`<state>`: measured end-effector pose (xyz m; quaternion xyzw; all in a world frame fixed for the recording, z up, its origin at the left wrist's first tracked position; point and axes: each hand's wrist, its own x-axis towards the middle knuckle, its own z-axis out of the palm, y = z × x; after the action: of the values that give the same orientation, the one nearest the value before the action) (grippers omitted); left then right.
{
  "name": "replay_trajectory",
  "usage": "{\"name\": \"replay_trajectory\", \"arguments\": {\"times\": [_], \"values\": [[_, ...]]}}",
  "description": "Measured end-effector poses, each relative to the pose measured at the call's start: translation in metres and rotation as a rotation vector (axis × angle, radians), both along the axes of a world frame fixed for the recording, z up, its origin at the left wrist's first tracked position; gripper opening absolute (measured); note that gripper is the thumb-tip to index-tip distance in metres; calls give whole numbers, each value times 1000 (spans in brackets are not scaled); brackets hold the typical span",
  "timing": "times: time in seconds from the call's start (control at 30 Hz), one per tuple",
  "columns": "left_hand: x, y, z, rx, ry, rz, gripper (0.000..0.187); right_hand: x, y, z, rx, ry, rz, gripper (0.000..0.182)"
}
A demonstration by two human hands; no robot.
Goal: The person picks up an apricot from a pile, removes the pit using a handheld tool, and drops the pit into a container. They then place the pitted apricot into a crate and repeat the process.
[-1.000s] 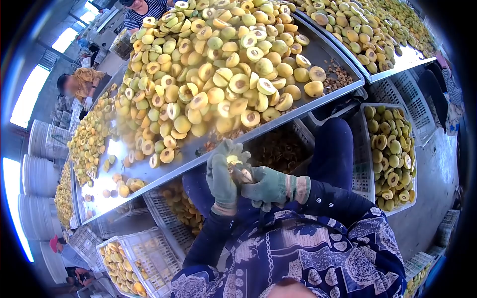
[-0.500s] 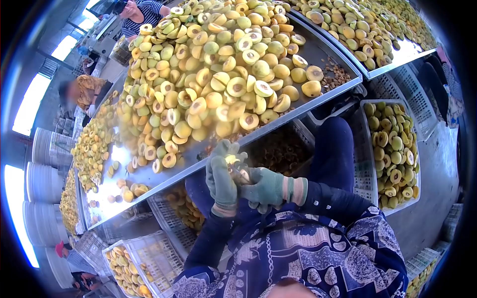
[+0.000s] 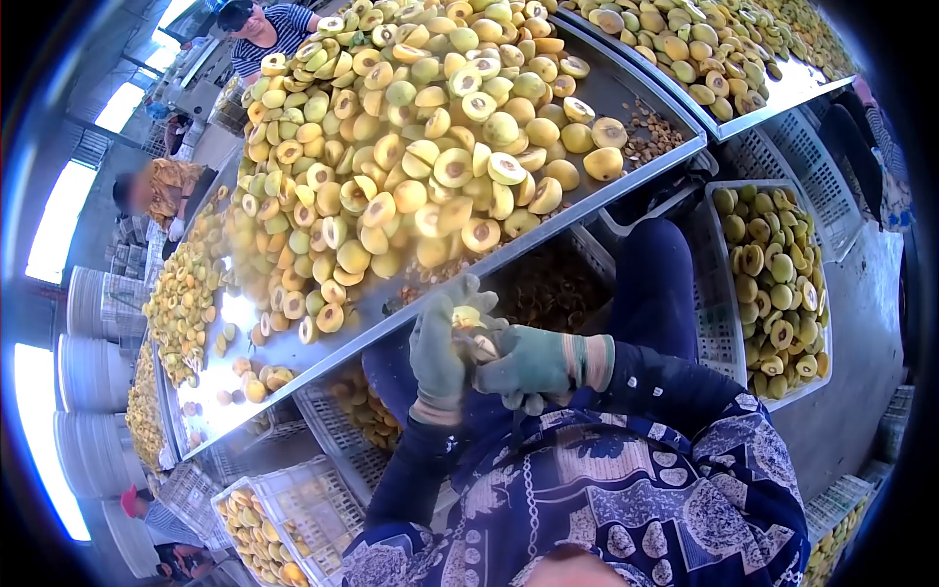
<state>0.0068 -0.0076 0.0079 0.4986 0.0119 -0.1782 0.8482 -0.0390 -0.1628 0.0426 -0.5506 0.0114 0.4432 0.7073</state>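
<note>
In front of my lap, both my hands wear green knit gloves. My left hand (image 3: 440, 347), fingers pointing up, is closed around a pale yellow piece of stone fruit (image 3: 468, 316), which looks like a peach or apricot. My right hand (image 3: 533, 364) comes in from the right, its fingers curled against the left palm. A small pale, shiny thing (image 3: 481, 346) shows at its thumb; I cannot tell what it is. Just beyond my hands, a metal-rimmed table (image 3: 548, 227) bears a large heap of halved yellow-green fruit (image 3: 391, 166), many halves showing brown centres.
Brown pits (image 3: 653, 135) lie at the table's right corner. A white crate (image 3: 827, 333) of fruit stands right of my knee, another crate (image 3: 318, 509) at lower left. Beneath the table edge is a bin of dark scraps (image 3: 558, 289). Across the table sits a person in stripes (image 3: 274, 37).
My hands stay together at nearly the same spot, the fingers shifting slightly around the fruit. The whole view has tilted a little; the person in stripes shows more fully.
</note>
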Motion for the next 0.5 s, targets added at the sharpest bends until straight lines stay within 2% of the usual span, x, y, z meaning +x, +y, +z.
{"name": "replay_trajectory", "arguments": {"times": [0.13, 0.17, 0.27, 0.3, 0.4, 0.43, 0.5], "values": [[1, -4, 20, 67, 113, -125, 41, -3, -11, -8, 514, 318, -39, 18], [1, -8, 22, 82, 138, -100, 40, -7, -11, -3, 519, 304, -93, 19], [-5, -14, 16, 53, 77, -7, 40, -9, -6, -28, 848, 334, 0, 25], [-4, -12, 18, 18, 103, -72, 41, -11, -2, -34, 933, 391, -25, 32], [-4, -13, 7, 81, 6, -77, 53, -17, 7, -42, 1172, 444, -52, 33], [-7, -15, 9, 110, -23, -40, 52, -15, 12, -50, 1316, 476, 18, 35], [-8, -16, 4, 27, -39, 38, 35, -15, 17, -51, 1385, 504, 21, 35]]}}
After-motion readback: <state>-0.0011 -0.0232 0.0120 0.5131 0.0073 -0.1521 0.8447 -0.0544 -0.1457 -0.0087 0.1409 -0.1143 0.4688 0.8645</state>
